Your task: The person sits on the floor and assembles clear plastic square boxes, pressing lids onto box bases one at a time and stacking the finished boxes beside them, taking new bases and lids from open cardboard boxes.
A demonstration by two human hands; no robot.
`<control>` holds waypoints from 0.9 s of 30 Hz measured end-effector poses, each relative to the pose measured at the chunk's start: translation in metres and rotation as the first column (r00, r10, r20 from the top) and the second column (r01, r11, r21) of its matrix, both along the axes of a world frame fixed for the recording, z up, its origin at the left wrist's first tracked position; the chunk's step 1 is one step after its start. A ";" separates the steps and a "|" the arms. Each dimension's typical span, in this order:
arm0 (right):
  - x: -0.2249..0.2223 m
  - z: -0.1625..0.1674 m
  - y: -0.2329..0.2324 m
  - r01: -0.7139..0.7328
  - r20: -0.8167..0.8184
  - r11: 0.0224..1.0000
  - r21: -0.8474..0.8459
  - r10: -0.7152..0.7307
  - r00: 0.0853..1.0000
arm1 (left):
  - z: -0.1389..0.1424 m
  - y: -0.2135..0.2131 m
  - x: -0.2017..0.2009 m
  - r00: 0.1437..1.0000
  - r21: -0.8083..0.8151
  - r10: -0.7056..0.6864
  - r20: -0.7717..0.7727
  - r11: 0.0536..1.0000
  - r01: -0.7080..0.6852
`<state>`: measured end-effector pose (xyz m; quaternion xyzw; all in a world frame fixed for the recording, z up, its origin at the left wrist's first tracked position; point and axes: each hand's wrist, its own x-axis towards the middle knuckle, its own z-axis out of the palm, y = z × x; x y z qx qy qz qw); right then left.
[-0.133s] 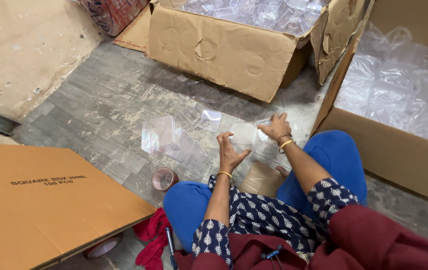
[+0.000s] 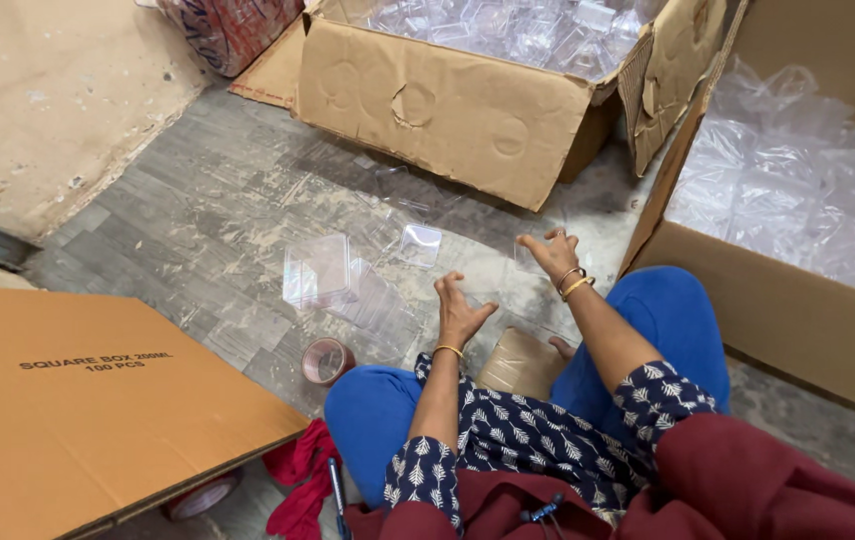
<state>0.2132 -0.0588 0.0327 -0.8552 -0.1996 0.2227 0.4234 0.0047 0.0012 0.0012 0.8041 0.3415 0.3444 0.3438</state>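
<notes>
Fingers (image 2: 458,296) spread, cardboard box (image 2: 448,110) of clear containers (image 2: 508,25)

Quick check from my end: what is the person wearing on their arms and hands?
Both hands are bare, no gloves. The left hand has a thin gold-coloured bangle at the wrist; the right hand wears two bangles, one gold-coloured and one silvery. Both arms have short sleeves in dark navy with a small white leaf print, ending near the elbow.
</notes>
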 end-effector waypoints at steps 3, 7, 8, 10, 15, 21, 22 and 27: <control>-0.005 0.002 0.000 -0.006 -0.118 0.992 0.122 0.020 0.993 | -0.002 -0.003 0.002 0.982 -0.044 -0.044 -0.183 0.998 0.037; -0.013 0.015 -0.001 0.000 -0.120 0.999 0.051 0.006 0.993 | 0.003 -0.011 0.003 0.880 0.156 -0.046 -0.472 0.979 0.135; -0.014 0.017 -0.003 -0.011 -0.030 0.999 0.042 0.013 0.999 | 0.004 -0.015 0.002 0.850 0.170 -0.044 -0.524 0.973 0.156; -0.017 0.015 -0.007 -0.035 0.133 0.999 0.024 0.031 0.991 | 0.003 -0.021 0.003 0.801 0.190 -0.051 -0.596 0.961 0.203; -0.016 0.009 -0.005 -0.145 0.343 0.989 0.036 0.123 0.931 | -0.005 -0.023 0.007 0.758 0.313 -0.111 -0.642 0.865 0.392; -0.006 0.023 -0.003 -0.285 0.525 0.958 -0.029 0.257 0.812 | -0.001 -0.027 0.001 0.713 0.154 -0.088 -0.696 0.951 0.268; -0.003 0.025 -0.003 -0.324 0.536 0.945 -0.034 0.291 0.793 | 0.004 -0.026 -0.002 0.784 0.143 -0.038 -0.619 0.977 0.160; 0.009 0.037 0.012 -0.535 0.572 0.844 0.041 0.419 0.705 | 0.031 -0.005 -0.028 0.957 0.067 0.280 0.081 0.956 -0.285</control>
